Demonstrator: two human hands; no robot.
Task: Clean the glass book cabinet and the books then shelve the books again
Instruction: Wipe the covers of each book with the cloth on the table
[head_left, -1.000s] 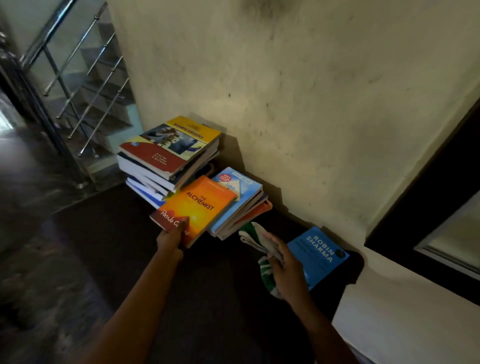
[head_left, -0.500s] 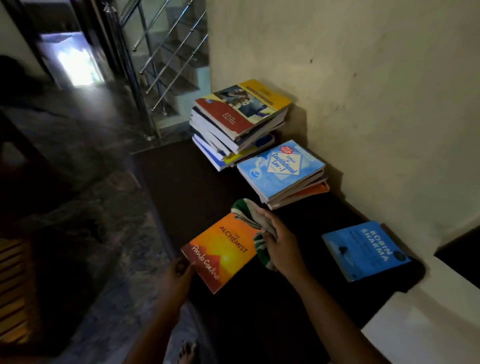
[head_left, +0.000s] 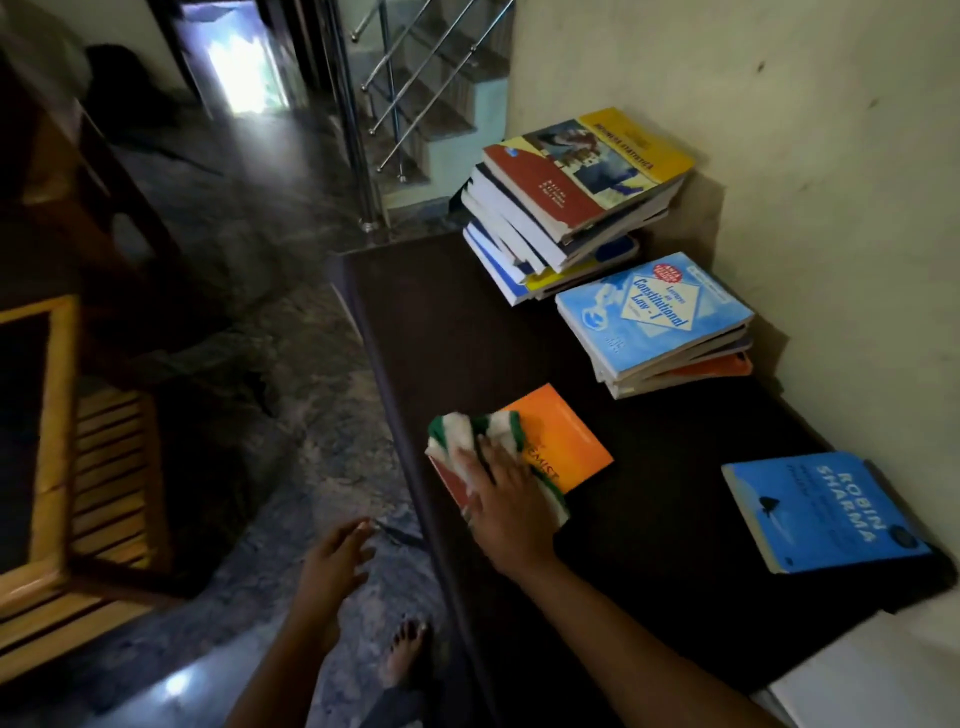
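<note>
An orange book (head_left: 563, 441) lies flat near the front edge of the dark cabinet top (head_left: 467, 332). My right hand (head_left: 506, 512) presses a green-and-white striped cloth (head_left: 475, 441) onto the book's cover, fingers spread flat. My left hand (head_left: 332, 558) hangs free beyond the front edge, holding nothing, fingers loosely bent. A blue Robin Sharma book (head_left: 826, 512) lies alone to the right. Against the wall stand a short stack topped by a light blue law book (head_left: 654, 312) and a taller stack topped by a red and yellow book (head_left: 587, 166).
A cream wall (head_left: 831, 156) runs along the back of the cabinet top. On the left are a wooden slatted frame (head_left: 78, 467) and dark stone floor (head_left: 249, 291). A steel stair railing (head_left: 363, 119) and steps stand behind. My bare foot (head_left: 408, 649) is below the edge.
The orange book went from the stack to the cabinet top. My left hand released it and drew back. My right hand brought the cloth down onto the cover.
</note>
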